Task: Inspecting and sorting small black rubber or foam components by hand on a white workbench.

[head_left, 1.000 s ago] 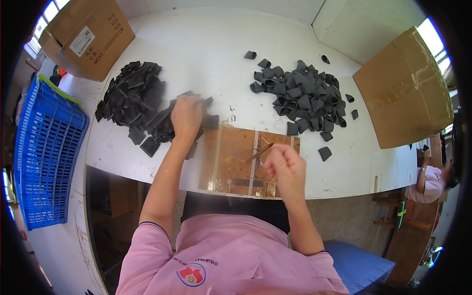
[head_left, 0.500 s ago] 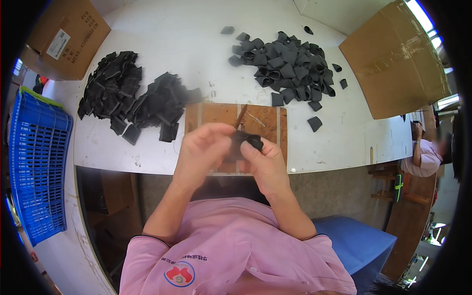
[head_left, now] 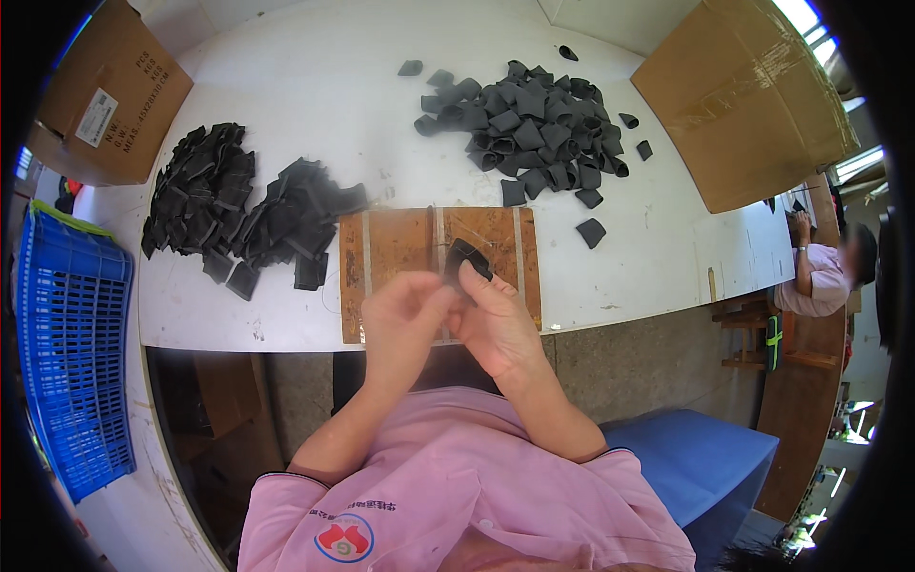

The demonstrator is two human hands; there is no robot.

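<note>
My right hand [head_left: 500,329] grips a small black fabric sleeve [head_left: 467,257] between thumb and fingers, its folded end raised above the fingertips. Close beside it, my left hand [head_left: 405,319] is closed, fingertips near the sleeve's lower part and the other hand's fingers. A thin brown stick [head_left: 433,234], blurred, rises from the left fingertips and appears held there. Beneath both hands lies a brown wooden board [head_left: 381,248] with pale strips, at the table's front edge.
Flat black pieces [head_left: 205,181] lie in two heaps at left; dark grey rounded sleeves [head_left: 543,124] are piled at back right. Cardboard boxes [head_left: 114,91] flank the white table [head_left: 315,86]. A blue crate [head_left: 76,353] stands at left, a blue stool [head_left: 686,458] at lower right. Another person [head_left: 820,272] sits far right.
My hands have drawn slightly apart. The black sleeve now points up from my right fingers, and the thin stick has moved left and become more upright. The whole view has shifted a little.
</note>
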